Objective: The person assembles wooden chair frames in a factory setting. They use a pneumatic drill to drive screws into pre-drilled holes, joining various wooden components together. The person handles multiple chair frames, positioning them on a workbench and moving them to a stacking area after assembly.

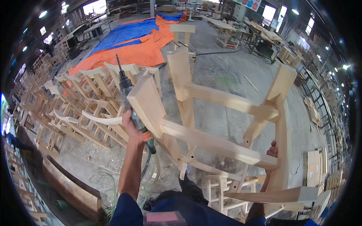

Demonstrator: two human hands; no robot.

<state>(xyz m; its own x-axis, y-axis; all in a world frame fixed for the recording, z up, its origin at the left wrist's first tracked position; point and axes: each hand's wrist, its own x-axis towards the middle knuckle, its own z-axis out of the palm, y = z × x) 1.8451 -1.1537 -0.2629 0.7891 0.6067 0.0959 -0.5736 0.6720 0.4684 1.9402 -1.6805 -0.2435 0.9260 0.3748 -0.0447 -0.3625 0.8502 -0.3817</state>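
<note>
My left hand (131,126) is wrapped round a dark power drill (127,90), its long thin bit pointing up and away from me. The drill stands close beside the left leg of a pale, unfinished wooden chair frame (226,148), and I cannot tell whether the two touch. The frame is tilted in front of me, with thick legs joined by rails; round dark holes show in its lower slats. My right hand (272,149) grips the frame's right side from behind, its fingertips curled over the wood and the rest of it mostly hidden.
Rows of similar wooden chair frames (94,81) stand at the left. Orange and blue tarps (151,45) cover the floor ahead. A small wooden stool (222,184) stands near my feet. A hose (154,169) trails from the drill area. Workbenches (226,30) line the back.
</note>
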